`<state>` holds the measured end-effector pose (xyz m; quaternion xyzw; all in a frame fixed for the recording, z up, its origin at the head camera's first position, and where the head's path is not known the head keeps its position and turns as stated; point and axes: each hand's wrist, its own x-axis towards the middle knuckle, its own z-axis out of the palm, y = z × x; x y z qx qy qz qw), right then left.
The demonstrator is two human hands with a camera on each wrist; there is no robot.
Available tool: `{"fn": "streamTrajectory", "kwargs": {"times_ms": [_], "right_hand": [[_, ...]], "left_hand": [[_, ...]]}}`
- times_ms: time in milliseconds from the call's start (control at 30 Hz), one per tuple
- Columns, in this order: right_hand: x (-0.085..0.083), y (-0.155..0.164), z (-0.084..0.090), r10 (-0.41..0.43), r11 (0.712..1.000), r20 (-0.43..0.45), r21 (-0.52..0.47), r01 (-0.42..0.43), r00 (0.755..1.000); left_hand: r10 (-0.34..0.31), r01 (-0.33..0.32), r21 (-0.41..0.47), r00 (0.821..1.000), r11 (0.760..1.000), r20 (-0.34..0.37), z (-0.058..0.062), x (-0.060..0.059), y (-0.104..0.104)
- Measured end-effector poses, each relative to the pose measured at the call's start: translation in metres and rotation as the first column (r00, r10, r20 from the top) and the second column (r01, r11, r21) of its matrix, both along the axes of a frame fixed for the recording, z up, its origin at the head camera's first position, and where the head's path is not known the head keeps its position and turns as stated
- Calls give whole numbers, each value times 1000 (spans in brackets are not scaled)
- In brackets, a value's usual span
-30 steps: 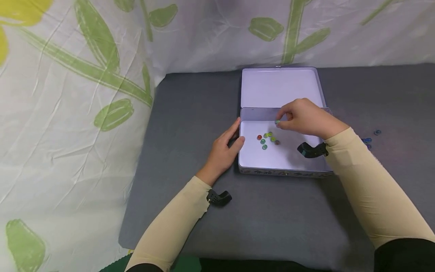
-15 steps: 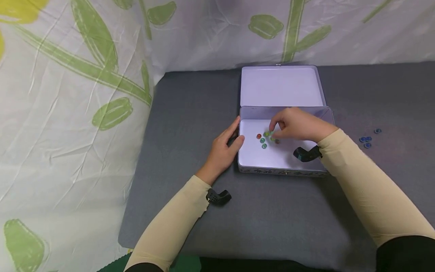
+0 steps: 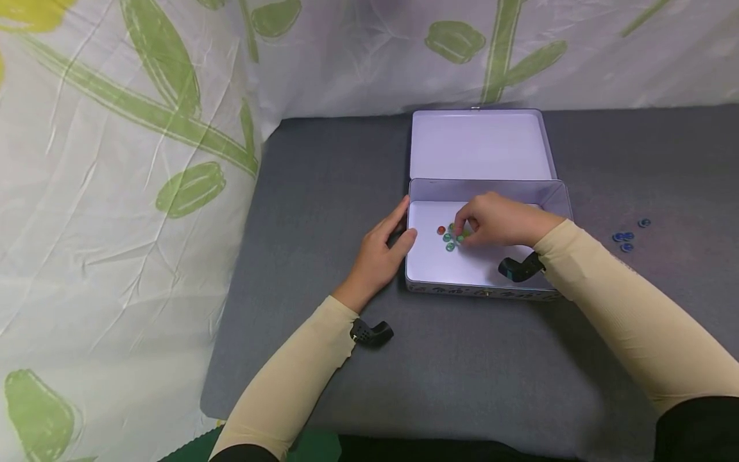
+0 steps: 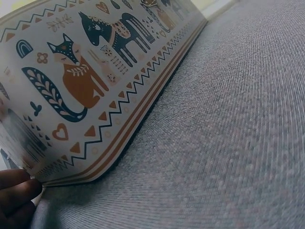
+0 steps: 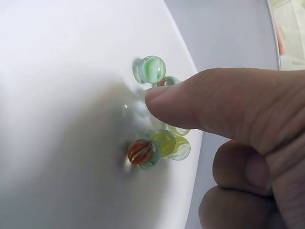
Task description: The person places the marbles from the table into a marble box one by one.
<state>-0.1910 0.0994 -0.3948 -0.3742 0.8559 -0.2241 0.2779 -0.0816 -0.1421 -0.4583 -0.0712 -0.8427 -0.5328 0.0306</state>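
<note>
Marbles lie clustered on the floor of the open tin, left of centre. Right hand reaches into the tin, fingers curled at the cluster; whether it pinches a marble cannot be told. Left hand, fingers relaxed, rests against the tin's left wall, apparently steadying it on the worktop. Blue marbles lie apart at right.

Both my arms are in snug beige sleeves, the stretchy kind, running all the way down to the wrists with a few soft wrinkles along the forearms. Above them, near the elbows, there's a bit of black top showing. My left hand and right hand are bare, no rings or gloves. Each wrist has a small black camera mount strapped underneath, chunky and L-shaped; the left one has little dotted holes on its side.
</note>
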Motion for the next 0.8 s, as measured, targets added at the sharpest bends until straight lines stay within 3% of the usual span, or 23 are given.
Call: {"fn": "streamTrajectory", "kwargs": {"times_ms": [800], "right_hand": [[2, 1, -4, 9, 1000, -31, -5, -9, 999]], "left_hand": [[-4, 4, 8, 1000, 1000, -1, -2, -1, 1]]}}
